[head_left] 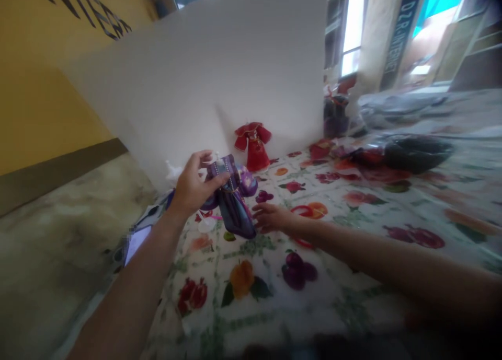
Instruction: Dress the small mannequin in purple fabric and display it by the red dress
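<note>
My left hand (194, 185) is closed around the upper part of a miniature purple robe (234, 206), its thumb lying across the front. The robe is doll-sized, with pearl-like trim down the front and wide sleeves, and it tilts above the tablecloth. My right hand (270, 217) is beside the robe's lower right edge with its fingers stretched out; whether the fingertips touch it I cannot tell. Behind, a miniature red dress (257, 146) with gold trim stands against a white board (219, 72).
A fruit-patterned tablecloth (259, 313) covers the table. By my left forearm lies a phone-like device with a lit screen (137, 243). Plastic-wrapped dark and red items (415, 153) lie at the right. A red ring-shaped item (301, 210) is behind my right wrist.
</note>
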### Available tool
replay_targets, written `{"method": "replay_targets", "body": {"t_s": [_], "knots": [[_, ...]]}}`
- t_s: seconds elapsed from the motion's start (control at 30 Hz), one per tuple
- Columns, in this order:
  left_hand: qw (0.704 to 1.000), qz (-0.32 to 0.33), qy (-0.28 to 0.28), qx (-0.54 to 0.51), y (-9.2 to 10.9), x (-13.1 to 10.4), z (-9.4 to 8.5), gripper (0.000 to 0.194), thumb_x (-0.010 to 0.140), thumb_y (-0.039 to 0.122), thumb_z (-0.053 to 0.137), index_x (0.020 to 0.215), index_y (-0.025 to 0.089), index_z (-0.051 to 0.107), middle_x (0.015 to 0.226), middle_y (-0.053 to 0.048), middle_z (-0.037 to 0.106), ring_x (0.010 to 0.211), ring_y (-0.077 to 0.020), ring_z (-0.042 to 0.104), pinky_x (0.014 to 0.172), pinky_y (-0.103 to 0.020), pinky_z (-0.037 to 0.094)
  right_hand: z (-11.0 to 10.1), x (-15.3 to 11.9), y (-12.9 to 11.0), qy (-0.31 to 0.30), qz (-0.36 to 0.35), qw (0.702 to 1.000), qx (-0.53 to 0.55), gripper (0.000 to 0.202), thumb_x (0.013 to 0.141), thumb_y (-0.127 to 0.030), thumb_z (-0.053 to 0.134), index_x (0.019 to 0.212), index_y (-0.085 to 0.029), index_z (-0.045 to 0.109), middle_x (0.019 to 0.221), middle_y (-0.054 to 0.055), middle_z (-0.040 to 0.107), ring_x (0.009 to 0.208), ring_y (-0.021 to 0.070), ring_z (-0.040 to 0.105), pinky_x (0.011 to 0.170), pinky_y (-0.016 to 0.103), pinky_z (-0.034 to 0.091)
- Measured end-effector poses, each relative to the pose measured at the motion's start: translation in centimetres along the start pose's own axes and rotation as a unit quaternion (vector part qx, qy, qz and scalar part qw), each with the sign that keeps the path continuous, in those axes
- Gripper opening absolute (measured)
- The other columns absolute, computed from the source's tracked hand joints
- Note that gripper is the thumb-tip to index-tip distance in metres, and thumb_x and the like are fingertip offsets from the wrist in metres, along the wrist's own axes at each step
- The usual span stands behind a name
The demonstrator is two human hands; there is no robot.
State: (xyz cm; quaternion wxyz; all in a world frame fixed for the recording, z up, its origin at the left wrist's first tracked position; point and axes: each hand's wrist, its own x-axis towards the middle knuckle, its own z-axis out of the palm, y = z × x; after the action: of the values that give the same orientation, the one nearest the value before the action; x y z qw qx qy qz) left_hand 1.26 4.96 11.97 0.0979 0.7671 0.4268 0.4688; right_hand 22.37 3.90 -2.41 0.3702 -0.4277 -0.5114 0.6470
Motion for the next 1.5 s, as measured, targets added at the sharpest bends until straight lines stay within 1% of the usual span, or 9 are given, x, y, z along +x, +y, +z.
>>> {"method": "replay_targets", "body": {"t_s": [0.13,0.27,0.37,0.63,0.8,0.9,1.1,1.27,1.5], "knots": [[0.993,0.042,0.106,0.004,-0.5,-2.0,-0.4,0.050,0.081,0.047,0.069,0.123,0.025,0.054,0.124,-0.009,0.061,0.113,-0.0239,0.059,0.092,-0.040,0.050,0.0,0.1,-0.3,-0.007,0.020,1.000,0.023,0.028,0.080,-0.020,0.060,0.108,-0.019,0.054,0.099,0.007,0.065,0.078,0.0158,0.066,0.065,0.028,0.055],[0.993,0.038,0.109,0.014,-1.0,-3.0,-0.8,0.052,0.079,0.044,0.071,0.125,0.024,0.055,0.125,-0.009,0.061,0.117,-0.0244,0.059,0.098,-0.042,0.049,-0.4,0.8,-1.2,0.041,0.005,0.999,-0.024,0.033,0.079,-0.020,0.062,0.111,-0.022,0.056,0.094,0.006,0.065,0.073,0.0137,0.061,0.052,0.021,0.046],[0.994,0.018,0.112,-0.001,-0.5,-1.5,-1.0,0.049,0.080,0.045,0.070,0.123,0.025,0.059,0.122,-0.008,0.063,0.115,-0.0239,0.059,0.094,-0.038,0.051,-0.6,1.1,-1.7,0.055,-0.016,0.997,-0.051,0.030,0.080,-0.018,0.061,0.110,-0.024,0.057,0.098,0.004,0.064,0.073,0.0118,0.058,0.048,0.017,0.042],[0.998,-0.002,0.020,0.065,2.7,2.8,-0.9,0.026,0.084,0.047,0.063,0.097,0.027,0.073,0.095,0.000,0.073,0.086,-0.0173,0.066,0.079,-0.027,0.051,-2.3,-0.6,-2.1,0.031,-0.045,0.993,-0.100,0.037,0.080,-0.017,0.062,0.115,-0.024,0.057,0.124,0.005,0.058,0.078,0.0110,0.058,0.056,0.021,0.047],[0.993,0.002,0.005,0.121,3.2,2.9,-0.9,0.023,0.083,0.045,0.064,0.095,0.029,0.074,0.092,0.002,0.073,0.082,-0.0156,0.064,0.075,-0.026,0.048,-4.5,-2.2,-2.5,0.032,-0.058,0.990,-0.122,0.034,0.081,-0.015,0.060,0.114,-0.021,0.060,0.119,0.005,0.060,0.073,0.0090,0.055,0.060,0.022,0.045],[0.990,-0.004,-0.040,0.139,3.3,3.7,-1.1,0.022,0.080,0.045,0.065,0.092,0.029,0.074,0.090,0.002,0.073,0.079,-0.0159,0.064,0.074,-0.027,0.049,-5.9,-2.9,-2.6,0.033,-0.061,0.987,-0.144,0.034,0.081,-0.018,0.059,0.115,-0.022,0.061,0.123,0.006,0.059,0.077,0.0108,0.057,0.063,0.024,0.046],[0.981,0.037,-0.041,0.187,4.5,7.9,-1.6,0.025,0.079,0.049,0.065,0.089,0.028,0.075,0.087,0.000,0.074,0.078,-0.0190,0.065,0.073,-0.031,0.049,-9.9,-3.4,-3.4,0.074,-0.086,0.979,-0.169,0.038,0.079,-0.022,0.061,0.118,-0.019,0.061,0.122,0.009,0.062,0.089,0.0164,0.061,0.072,0.028,0.049],[0.976,0.123,-0.015,0.180,5.7,12.7,1.8,0.023,0.079,0.045,0.066,0.085,0.026,0.077,0.080,-0.001,0.074,0.072,-0.0190,0.064,0.074,-0.033,0.050,-13.2,-3.6,-4.7,0.101,-0.083,0.982,-0.138,0.036,0.081,-0.027,0.061,0.115,-0.019,0.062,0.106,0.007,0.067,0.089,0.0179,0.062,0.069,0.028,0.048],[0.986,0.106,-0.049,0.120,4.3,18.2,10.1,0.018,0.080,0.030,0.065,0.087,0.018,0.075,0.084,-0.005,0.074,0.077,-0.0175,0.065,0.074,-0.030,0.049,-17.0,-4.1,-5.1,0.154,-0.074,0.979,-0.108,0.036,0.079,-0.032,0.064,0.113,-0.020,0.063,0.121,0.008,0.064,0.094,0.0196,0.064,0.071,0.030,0.049]]}}
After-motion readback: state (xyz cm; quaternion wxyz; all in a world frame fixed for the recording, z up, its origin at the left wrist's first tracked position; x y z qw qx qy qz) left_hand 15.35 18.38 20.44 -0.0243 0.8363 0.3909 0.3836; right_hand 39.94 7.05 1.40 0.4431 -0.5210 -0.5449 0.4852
